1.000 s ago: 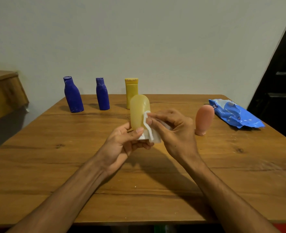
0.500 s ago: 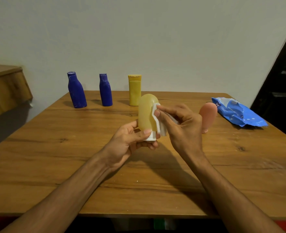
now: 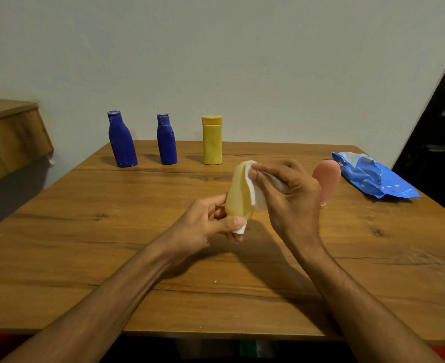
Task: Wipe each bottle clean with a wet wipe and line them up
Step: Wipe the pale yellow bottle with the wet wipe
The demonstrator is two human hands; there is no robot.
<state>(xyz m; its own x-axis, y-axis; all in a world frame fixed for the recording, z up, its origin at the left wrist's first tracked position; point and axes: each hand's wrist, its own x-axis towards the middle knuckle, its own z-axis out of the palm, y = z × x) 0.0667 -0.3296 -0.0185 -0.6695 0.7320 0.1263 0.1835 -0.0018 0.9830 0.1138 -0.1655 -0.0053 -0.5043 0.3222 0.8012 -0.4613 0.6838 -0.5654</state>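
The left hand [image 3: 205, 226] gripped a pale, translucent yellow bottle [image 3: 238, 195] by its white cap, rounded end pointing to twelve o'clock, above the middle of the table [image 3: 111, 231]. At its three o'clock, the right hand [image 3: 292, 203] pinched a white wipe [image 3: 256, 197] against it, nearer the rounded end than half a second earlier.

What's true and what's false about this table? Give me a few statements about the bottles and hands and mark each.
1. The tall blue bottle, short blue bottle and yellow bottle stand in a row at the back of the table. True.
2. The left hand holds the wipe. False: the right hand holds it against the pale bottle; the left hand grips that bottle's lower end.
3. The pink bottle lies on its side. False: it stands upright.
4. The blue pack lies right of the pink bottle. True.
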